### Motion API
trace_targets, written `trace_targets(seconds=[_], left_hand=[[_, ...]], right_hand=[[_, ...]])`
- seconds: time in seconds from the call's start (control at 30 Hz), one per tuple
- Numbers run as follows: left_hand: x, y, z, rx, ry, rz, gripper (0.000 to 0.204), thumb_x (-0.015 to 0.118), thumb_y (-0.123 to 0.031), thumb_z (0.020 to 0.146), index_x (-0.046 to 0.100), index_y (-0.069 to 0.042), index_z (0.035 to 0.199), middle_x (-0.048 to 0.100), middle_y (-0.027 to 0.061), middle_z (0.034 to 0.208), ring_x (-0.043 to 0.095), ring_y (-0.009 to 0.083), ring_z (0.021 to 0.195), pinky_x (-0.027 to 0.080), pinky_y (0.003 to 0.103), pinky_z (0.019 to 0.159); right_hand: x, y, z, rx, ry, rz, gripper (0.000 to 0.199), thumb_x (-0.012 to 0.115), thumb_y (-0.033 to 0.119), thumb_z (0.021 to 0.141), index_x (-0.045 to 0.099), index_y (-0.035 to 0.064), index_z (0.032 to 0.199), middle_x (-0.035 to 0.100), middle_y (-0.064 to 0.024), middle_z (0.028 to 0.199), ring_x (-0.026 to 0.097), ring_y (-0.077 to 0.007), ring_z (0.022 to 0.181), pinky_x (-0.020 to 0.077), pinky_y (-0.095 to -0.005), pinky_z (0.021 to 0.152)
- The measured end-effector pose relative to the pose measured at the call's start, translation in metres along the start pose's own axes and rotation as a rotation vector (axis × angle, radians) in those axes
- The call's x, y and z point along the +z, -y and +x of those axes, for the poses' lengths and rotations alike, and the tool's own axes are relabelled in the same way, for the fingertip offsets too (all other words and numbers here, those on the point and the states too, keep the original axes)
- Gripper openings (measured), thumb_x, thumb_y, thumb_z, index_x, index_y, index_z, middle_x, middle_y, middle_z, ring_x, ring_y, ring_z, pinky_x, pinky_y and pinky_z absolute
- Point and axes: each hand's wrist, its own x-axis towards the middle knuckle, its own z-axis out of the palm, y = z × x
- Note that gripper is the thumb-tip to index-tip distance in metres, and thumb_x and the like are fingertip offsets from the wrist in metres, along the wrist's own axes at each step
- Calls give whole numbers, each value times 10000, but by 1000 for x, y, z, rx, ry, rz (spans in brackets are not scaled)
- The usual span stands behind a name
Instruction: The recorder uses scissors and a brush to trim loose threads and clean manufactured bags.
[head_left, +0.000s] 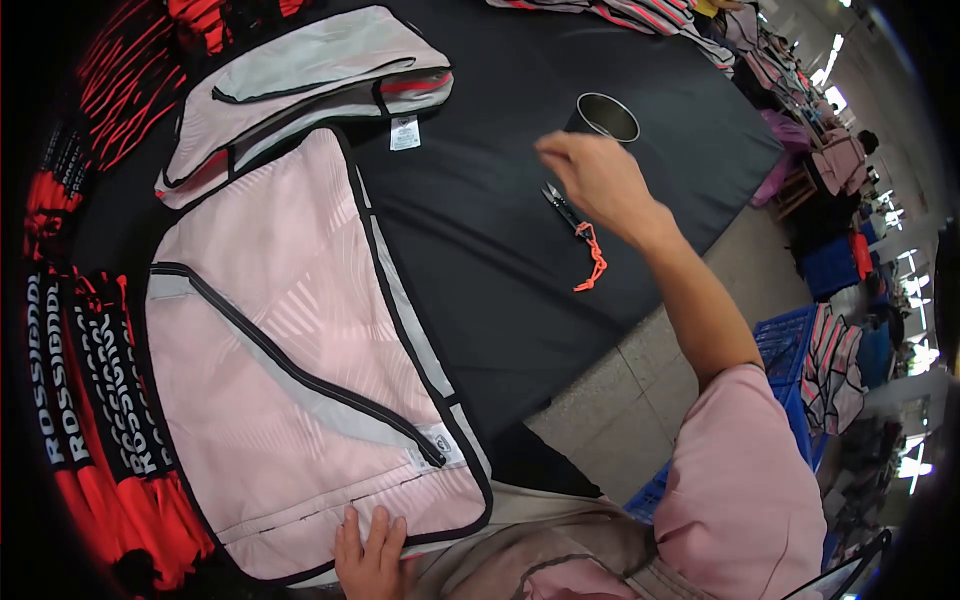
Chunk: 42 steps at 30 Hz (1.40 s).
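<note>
In front of me lies a pale pink fabric bag piece (290, 340) with black binding round its edge and a black zipper running diagonally across it. My left hand (372, 555) rests on its near edge, fingers stretched out and slightly apart. Over the dark table, my right hand (600, 178) hovers beside a round metal tin (608, 116), its fingers drawn together in a pinch. Whatever may be between those fingertips is too small to make out. Just below that hand, black thread snips (565, 208) lie on the cloth, tied to a knotted orange cord (597, 262).
Another pink and grey bag piece (310, 85) sits at the far left, a white label sticking out. Red and black printed straps (110, 390) line the left side. More striped pieces (640, 15) are piled at the back. Blue crates (785, 345) stand on the floor at right.
</note>
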Motion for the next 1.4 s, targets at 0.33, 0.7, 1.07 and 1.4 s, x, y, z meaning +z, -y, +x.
trace_targets(seconds=[0.33, 0.7, 1.07, 1.4], left_hand=[[-26, -11, -56, 120, 88, 5, 683, 541, 9, 692, 529, -71, 1370, 566, 155, 1352, 496, 455, 1256, 440, 509, 994], [-28, -43, 4, 238, -150, 105, 586, 492, 97, 725, 611, -77, 1272, 641, 109, 1242, 579, 400, 1173, 532, 422, 872], [17, -40, 30, 245, -235, 122, 570, 538, 66, 753, 595, -99, 1296, 614, 101, 1290, 562, 400, 1190, 501, 430, 933], [23, -44, 29, 186, -221, 57, 552, 626, -16, 694, 636, -123, 1236, 625, 61, 1262, 571, 399, 1150, 502, 432, 927]], right_hand=[[93, -49, -78, 78, -253, -64, 193, 660, 99, 835, 619, 3, 998, 580, -156, 955, 579, -330, 991, 528, -417, 787], [38, -74, -116, 256, -393, -1, 270, 633, 71, 852, 548, 7, 1101, 525, -209, 1096, 594, -392, 958, 501, -454, 804], [77, -86, -100, 315, -291, -128, 152, 589, 4, 805, 566, 15, 955, 563, -182, 977, 675, -377, 804, 559, -471, 720], [86, -91, -107, 283, -286, -275, 142, 567, 103, 859, 568, 27, 980, 571, -171, 981, 677, -340, 789, 568, -438, 679]])
